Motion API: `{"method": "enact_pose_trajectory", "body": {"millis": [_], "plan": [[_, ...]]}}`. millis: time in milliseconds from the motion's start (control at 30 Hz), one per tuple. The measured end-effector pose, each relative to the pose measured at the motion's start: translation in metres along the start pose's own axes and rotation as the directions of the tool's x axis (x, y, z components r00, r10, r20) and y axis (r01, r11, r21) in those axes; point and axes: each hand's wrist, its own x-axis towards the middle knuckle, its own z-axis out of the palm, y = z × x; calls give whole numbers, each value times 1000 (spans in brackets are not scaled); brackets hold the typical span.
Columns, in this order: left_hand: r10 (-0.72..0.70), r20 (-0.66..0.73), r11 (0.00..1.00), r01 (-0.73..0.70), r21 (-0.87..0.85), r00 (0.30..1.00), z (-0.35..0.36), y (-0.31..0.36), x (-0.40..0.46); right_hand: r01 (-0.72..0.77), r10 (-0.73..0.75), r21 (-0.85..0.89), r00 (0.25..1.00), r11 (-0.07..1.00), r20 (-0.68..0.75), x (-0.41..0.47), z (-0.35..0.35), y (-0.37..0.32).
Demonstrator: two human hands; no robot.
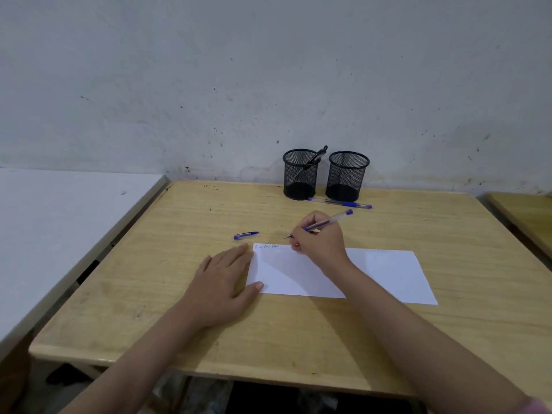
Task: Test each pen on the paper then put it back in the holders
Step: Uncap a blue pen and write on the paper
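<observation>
pinching the uncapped pen (324, 224) low on its barrel, the right hand (321, 239) holds its tip at the paper's (385, 273) far edge. the left hand (225, 282) lies flat with fingers straight, steadying the sheet on the bench (448, 339). light, stiff and slick, the pen likely handles best near the tip.

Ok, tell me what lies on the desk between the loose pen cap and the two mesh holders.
Bare wood. In the head view nothing lies between the pen cap and the mesh holders; the capped pen lies further right, before them.
</observation>
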Motion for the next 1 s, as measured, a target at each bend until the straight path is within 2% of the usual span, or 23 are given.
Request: {"method": "enact_pose_trajectory", "body": {"millis": [133,233,533,1000], "plan": [[-14,62,999,11,50,998,1,0,1,-19,20,-27,999,999,32,6,9,7],[-26,98,996,18,84,995,2,1,2,-26,26,-5,1000,1000,-11,6,11,12],[-31,82,996,24,83,996,2,2,1,90,-94,-55,993,994,-69,11,15,19],[-32,68,998,29,49,997,1,3,0,93,-93,-12,995,996,-35,17,16,26]]}}
